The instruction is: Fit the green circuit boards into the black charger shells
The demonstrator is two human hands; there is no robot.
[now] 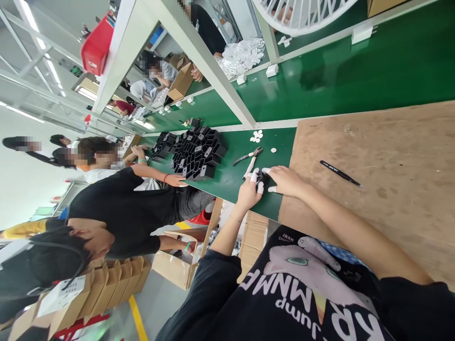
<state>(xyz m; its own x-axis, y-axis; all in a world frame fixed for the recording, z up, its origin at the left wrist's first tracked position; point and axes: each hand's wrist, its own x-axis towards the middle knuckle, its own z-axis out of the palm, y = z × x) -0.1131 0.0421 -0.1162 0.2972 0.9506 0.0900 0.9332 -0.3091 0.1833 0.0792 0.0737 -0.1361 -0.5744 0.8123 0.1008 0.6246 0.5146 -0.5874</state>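
My left hand (250, 192), with white covers on its fingertips, is closed on a small black plastic part (261, 179) at the green table's front. From the other side, my right hand (286, 182) grips the same part between thumb and fingers, its tips covered too. Much of the part is hidden by the fingers. Just beyond my left hand lie cutting pliers (253, 154), one handle grey and one white. Small white discs (256, 136) are gathered past the pliers, with a single white disc (273, 150) apart from them.
Black box-like parts (199, 154) stand packed together on the left. Black tweezers (341, 174) rest on the brown board (391, 142) at right. A white frame post (227, 80) crosses the table's far side. A co-worker in black (124, 208) and an open carton (177, 265) are at left.
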